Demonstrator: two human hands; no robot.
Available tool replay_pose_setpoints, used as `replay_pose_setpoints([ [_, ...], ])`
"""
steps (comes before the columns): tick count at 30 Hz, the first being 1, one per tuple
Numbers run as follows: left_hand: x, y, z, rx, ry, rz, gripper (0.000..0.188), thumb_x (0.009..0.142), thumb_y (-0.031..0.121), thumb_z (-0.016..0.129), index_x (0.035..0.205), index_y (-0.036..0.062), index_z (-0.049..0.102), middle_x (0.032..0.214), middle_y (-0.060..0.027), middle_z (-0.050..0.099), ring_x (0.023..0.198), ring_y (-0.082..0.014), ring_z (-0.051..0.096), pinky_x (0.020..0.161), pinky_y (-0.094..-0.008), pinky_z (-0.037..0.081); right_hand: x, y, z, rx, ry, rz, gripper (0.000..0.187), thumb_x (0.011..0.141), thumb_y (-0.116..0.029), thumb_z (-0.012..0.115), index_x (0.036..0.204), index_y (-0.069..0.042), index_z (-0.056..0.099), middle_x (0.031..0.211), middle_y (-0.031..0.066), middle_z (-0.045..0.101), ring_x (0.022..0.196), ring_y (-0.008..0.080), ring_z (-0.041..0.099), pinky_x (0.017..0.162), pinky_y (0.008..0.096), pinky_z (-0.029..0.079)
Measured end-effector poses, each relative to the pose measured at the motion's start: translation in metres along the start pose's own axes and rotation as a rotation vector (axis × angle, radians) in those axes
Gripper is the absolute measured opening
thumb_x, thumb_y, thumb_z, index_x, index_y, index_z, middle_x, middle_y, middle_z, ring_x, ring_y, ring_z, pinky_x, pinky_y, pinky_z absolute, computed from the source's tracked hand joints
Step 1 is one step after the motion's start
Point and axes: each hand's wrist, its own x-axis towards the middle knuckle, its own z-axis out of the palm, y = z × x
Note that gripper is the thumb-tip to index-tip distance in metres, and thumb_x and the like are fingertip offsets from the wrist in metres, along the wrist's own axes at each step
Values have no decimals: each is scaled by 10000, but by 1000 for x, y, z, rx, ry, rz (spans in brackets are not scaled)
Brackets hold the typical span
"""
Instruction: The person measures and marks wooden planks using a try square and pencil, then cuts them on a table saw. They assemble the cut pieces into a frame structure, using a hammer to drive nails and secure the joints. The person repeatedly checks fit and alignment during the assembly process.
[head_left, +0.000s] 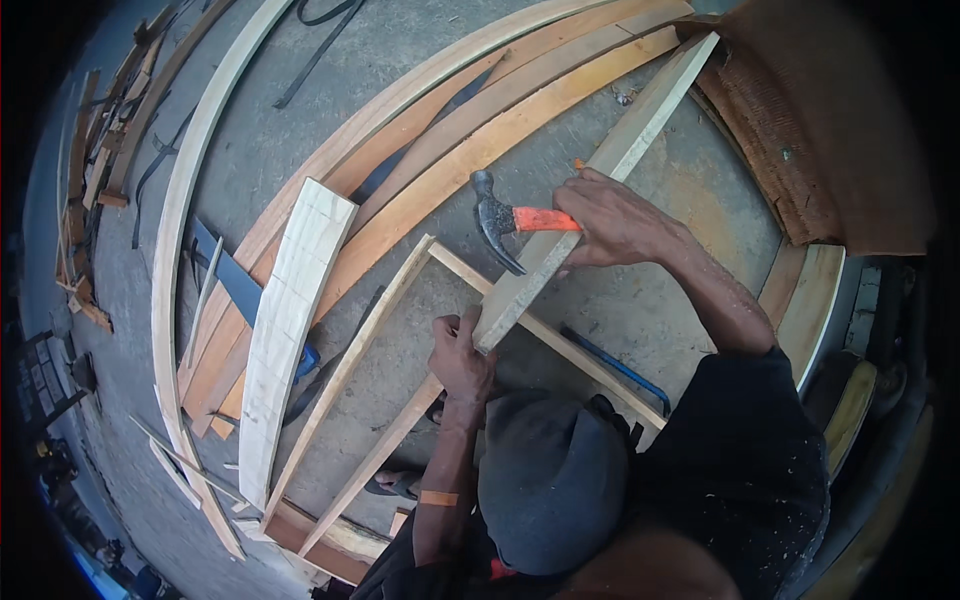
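Observation:
My right hand (618,222) is closed around the orange handle of a claw hammer (492,222) and rests across a pale wooden plank (628,140). The hammer's dark metal head hangs past the plank's left edge, claw toward me. My left hand (463,355) has its fingers curled at the plank's near end; its fingertips are partly hidden. Under the plank runs a thin wooden crossbar (590,362), joined at a corner to a long wooden strip (352,375). Another strip (375,455) passes below my left hand.
Long curved boards (520,135) lie to the left and beyond, with a broad pale board (295,330) overlapping them. A blue bar (625,368) is on the concrete floor near the crossbar. Scrap wood (110,160) is piled far left. A brown corrugated sheet (770,130) stands at the right.

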Motion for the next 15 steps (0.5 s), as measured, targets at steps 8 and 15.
replay_pose_setpoints([
  [8,3,-14,12,101,-73,-29,579,652,129,803,1214,154,666,1095,-79,682,873,-331,686,774,-433,563,10,-5,-3,-25,-19,81,642,624,-418,929,973,-56,530,859,110,572,898,373,606,1055,547,424],
  [15,-5,-20,19,114,-124,42,626,596,127,827,1199,171,665,1098,-47,682,837,-309,653,768,-408,538,3,0,-1,-29,-37,111,646,601,-394,947,972,-53,542,862,104,558,881,357,572,933,499,478],
])
